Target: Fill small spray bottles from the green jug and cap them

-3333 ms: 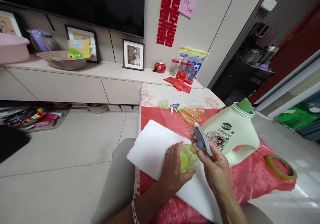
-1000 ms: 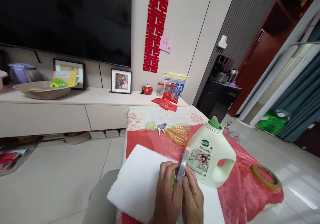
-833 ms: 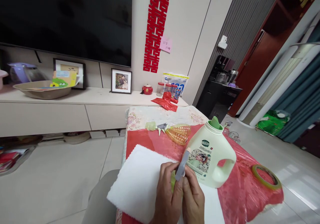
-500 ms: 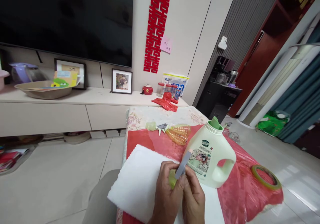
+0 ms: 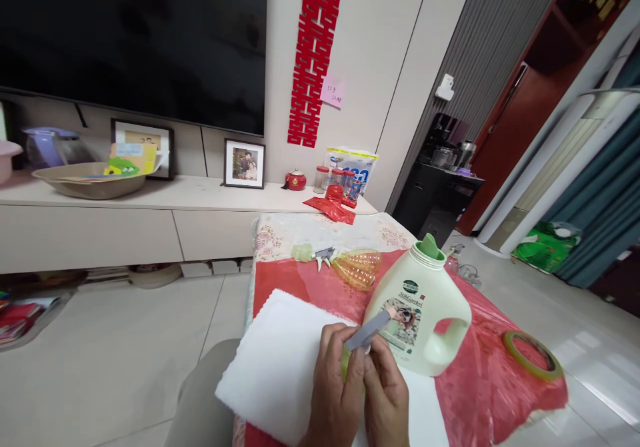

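My left hand (image 5: 334, 388) is wrapped round a small yellow-green spray bottle (image 5: 345, 362), mostly hidden by the fingers. My right hand (image 5: 386, 394) grips its grey trigger sprayer head (image 5: 369, 330), which now points right toward a pale green detergent jug (image 5: 420, 306). Both hands hover over a white cloth (image 5: 278, 362) lying on a red plastic sheet (image 5: 483, 374) that covers a small table.
A roll of tape (image 5: 532, 352) lies at the right of the sheet. Farther back lie an orange ribbed bottle (image 5: 359, 264) and a second sprayer (image 5: 316, 254). A low TV cabinet (image 5: 150, 217) runs behind; tiled floor (image 5: 110, 347) is at the left.
The view tilted up since the oldest frame and my hands closed together on the bottle. In the last second the grey sprayer head has turned from upright to pointing right.
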The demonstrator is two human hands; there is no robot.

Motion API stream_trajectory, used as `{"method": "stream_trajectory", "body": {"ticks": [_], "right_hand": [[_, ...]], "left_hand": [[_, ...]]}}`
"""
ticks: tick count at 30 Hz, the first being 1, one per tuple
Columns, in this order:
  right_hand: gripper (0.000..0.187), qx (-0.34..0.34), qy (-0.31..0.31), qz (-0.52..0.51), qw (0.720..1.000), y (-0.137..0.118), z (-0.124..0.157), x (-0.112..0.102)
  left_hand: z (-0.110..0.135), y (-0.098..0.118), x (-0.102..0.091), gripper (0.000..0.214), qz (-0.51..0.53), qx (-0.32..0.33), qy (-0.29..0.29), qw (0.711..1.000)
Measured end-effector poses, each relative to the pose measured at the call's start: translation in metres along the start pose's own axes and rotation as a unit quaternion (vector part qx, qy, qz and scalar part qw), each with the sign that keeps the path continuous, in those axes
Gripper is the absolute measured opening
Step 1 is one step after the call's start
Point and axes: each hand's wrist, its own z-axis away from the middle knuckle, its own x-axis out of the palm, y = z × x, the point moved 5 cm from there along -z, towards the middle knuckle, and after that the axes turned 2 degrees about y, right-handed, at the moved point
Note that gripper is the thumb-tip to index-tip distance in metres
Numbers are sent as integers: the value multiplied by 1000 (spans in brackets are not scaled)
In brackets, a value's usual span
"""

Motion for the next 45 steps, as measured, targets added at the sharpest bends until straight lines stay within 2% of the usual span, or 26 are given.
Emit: {"method": "stream_trajectory", "body": {"ticks": [4,10,15,22,27,30,33,38,42,45], "right_hand": [[36,-2,5,-31,999,1,0,2],[33,-28,24,-10,999,-3,-2,2],[34,-59,-24,5,998,-11,-4,5],[30,30,29,-48,998,3,1,5],[31,38,38,-58,997,0,1,10],[31,37,46,-54,997,-1,1,10],[31,37,59,-42,997,3,2,8],[40,43,79,-16,996,14,5,5],[40,37,40,7,998,9,8,11],[33,7,-17,36,999,-7,11,18]], "left_hand": [[-1,2,3,18,-42,14,-10,999],[-6,4,1,10,-47,-28,28,998],[-6,3,2,11,-48,-34,19,998],[1,-3,6,13,-45,-9,32,998],[0,0,6,14,-77,11,55,995],[-4,3,4,19,-84,-17,63,994],[-6,5,3,11,-74,-47,57,994],[-6,5,0,9,-70,-33,38,996],[-5,1,-2,11,-70,-29,34,997],[-4,-2,-2,11,-63,-27,20,997]]}}
